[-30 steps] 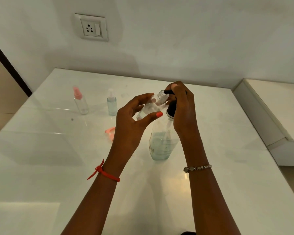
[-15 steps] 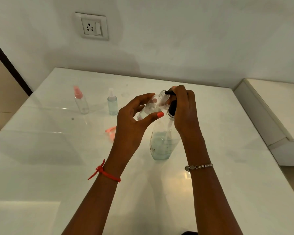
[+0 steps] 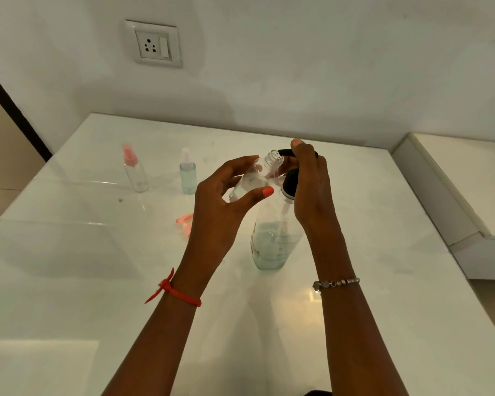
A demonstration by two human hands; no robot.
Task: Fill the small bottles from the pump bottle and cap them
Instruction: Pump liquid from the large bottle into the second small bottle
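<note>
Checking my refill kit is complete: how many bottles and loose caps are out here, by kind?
Small bottles: 3 (pink-capped one, white-capped one, uncapped held one)
Pump bottle: 1
Loose pink cap: 1
Total: 5

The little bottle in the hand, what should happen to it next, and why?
Probably the right hand should press down on the pump bottle it grips at the top. The left hand holds the little bottle tilted, open neck at the nozzle, and it does not look full.
</note>
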